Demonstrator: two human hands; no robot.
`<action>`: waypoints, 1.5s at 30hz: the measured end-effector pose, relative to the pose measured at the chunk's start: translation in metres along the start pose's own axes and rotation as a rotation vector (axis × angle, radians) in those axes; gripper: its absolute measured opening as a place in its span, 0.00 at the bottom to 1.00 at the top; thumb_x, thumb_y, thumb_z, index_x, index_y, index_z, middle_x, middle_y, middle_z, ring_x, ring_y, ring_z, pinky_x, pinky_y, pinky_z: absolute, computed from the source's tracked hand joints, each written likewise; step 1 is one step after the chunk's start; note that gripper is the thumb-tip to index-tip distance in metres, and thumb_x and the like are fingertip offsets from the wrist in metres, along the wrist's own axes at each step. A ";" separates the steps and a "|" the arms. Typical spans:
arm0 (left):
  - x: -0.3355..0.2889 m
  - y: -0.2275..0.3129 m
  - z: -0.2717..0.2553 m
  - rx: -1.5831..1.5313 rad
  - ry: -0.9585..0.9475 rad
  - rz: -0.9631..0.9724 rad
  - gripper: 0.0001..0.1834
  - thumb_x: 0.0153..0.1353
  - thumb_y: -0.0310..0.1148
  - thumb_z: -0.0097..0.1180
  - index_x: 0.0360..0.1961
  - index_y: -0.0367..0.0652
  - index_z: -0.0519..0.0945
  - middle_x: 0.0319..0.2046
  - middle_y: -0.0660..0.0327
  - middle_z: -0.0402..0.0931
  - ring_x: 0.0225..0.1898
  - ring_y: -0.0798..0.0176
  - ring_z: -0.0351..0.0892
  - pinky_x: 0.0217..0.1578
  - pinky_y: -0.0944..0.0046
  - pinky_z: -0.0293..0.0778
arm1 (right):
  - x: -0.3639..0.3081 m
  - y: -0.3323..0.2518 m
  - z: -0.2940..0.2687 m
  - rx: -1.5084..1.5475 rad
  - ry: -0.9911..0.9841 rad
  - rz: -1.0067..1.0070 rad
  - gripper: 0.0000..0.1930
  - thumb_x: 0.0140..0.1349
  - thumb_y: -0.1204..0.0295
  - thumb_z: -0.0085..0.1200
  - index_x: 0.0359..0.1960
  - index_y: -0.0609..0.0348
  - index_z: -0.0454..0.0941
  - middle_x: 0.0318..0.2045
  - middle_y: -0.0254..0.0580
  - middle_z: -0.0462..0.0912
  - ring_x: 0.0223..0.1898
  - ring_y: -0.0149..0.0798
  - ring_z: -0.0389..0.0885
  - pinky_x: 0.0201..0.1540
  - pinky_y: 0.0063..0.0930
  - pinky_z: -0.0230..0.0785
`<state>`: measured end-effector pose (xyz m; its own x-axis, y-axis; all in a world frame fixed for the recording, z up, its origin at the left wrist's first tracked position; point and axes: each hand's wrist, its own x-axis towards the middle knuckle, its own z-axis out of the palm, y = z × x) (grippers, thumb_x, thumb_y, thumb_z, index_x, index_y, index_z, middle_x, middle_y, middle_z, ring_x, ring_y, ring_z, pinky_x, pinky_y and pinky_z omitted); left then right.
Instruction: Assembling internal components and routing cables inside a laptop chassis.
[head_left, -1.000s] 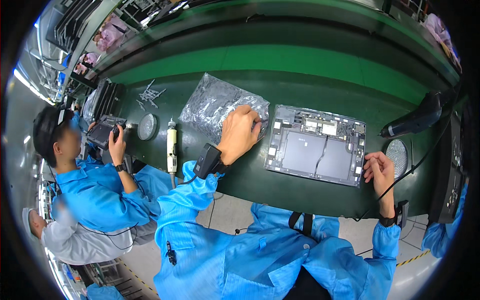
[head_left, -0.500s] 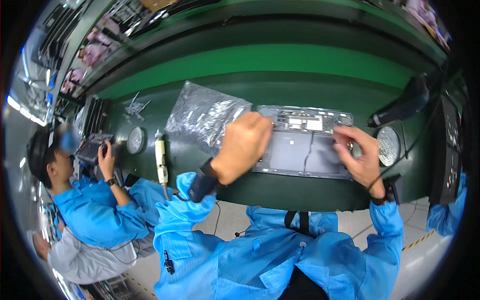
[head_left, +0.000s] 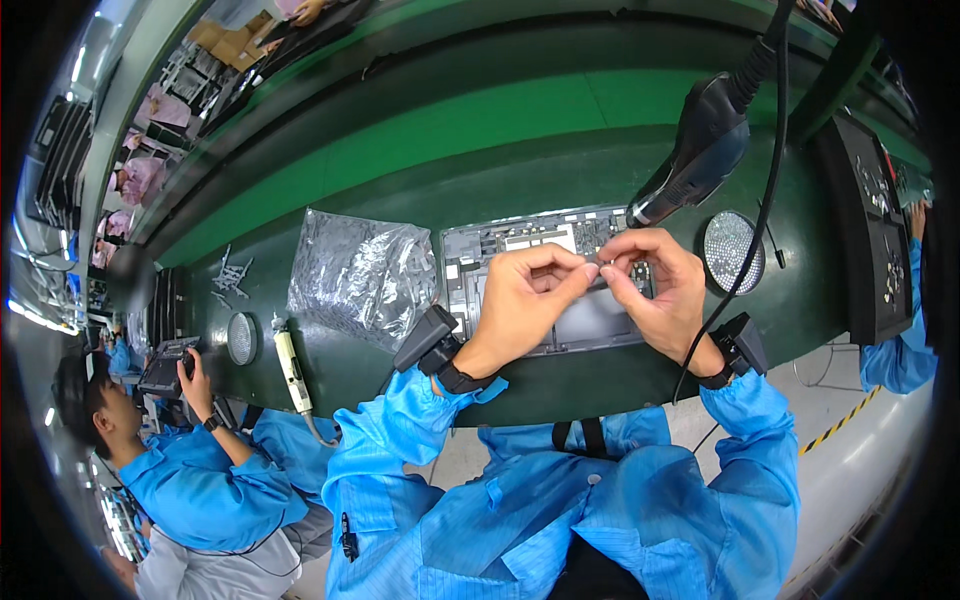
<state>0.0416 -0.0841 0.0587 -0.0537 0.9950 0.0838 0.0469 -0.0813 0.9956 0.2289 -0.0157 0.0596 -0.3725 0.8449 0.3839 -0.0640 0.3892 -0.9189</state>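
I see a long dark-green workbench with a bright-green strip behind it, pale grey flooring crossed by yellow-and-black striped tape, and white tube lights glowing far left.

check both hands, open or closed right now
Left hand: closed in a pinch; anything held is too small to tell.
Right hand: likewise pinched, contents unclear.

The left hand is holding thumb and forefinger close together, just beside the similarly curled fingertips of the right hand. Behind them, the left forearm and right forearm are angling inward.
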 end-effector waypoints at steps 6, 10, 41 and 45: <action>0.001 -0.011 -0.001 -0.497 0.000 -0.277 0.08 0.73 0.29 0.66 0.45 0.34 0.89 0.39 0.57 0.88 0.38 0.67 0.86 0.40 0.68 0.81 | 0.006 0.001 -0.007 -0.422 -0.075 -0.481 0.14 0.53 0.83 0.72 0.43 0.61 0.89 0.42 0.43 0.92 0.40 0.43 0.89 0.44 0.35 0.78; -0.002 -0.008 0.000 -0.584 -0.057 -0.322 0.10 0.76 0.28 0.60 0.49 0.33 0.88 0.45 0.53 0.88 0.47 0.64 0.86 0.46 0.64 0.82 | 0.008 0.001 -0.011 -0.511 -0.075 -0.600 0.15 0.52 0.83 0.74 0.43 0.61 0.89 0.41 0.42 0.91 0.40 0.45 0.89 0.42 0.35 0.77; 0.024 -0.026 -0.016 0.932 -0.059 0.550 0.27 0.53 0.34 0.78 0.55 0.41 0.86 0.62 0.49 0.79 0.66 0.41 0.76 0.64 0.42 0.71 | 0.023 0.046 -0.045 -0.559 -0.220 -0.331 0.10 0.54 0.84 0.70 0.39 0.63 0.89 0.38 0.44 0.89 0.42 0.49 0.87 0.48 0.40 0.81; 0.029 -0.025 -0.017 0.934 -0.090 0.542 0.30 0.54 0.35 0.78 0.59 0.41 0.85 0.63 0.47 0.78 0.65 0.41 0.76 0.65 0.42 0.70 | 0.027 0.048 -0.042 -0.578 -0.200 -0.337 0.11 0.54 0.84 0.70 0.39 0.63 0.90 0.38 0.44 0.89 0.42 0.50 0.87 0.48 0.40 0.81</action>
<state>0.0220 -0.0545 0.0369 0.2745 0.8438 0.4612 0.7858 -0.4733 0.3981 0.2549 0.0415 0.0293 -0.5860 0.5818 0.5641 0.2767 0.7979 -0.5356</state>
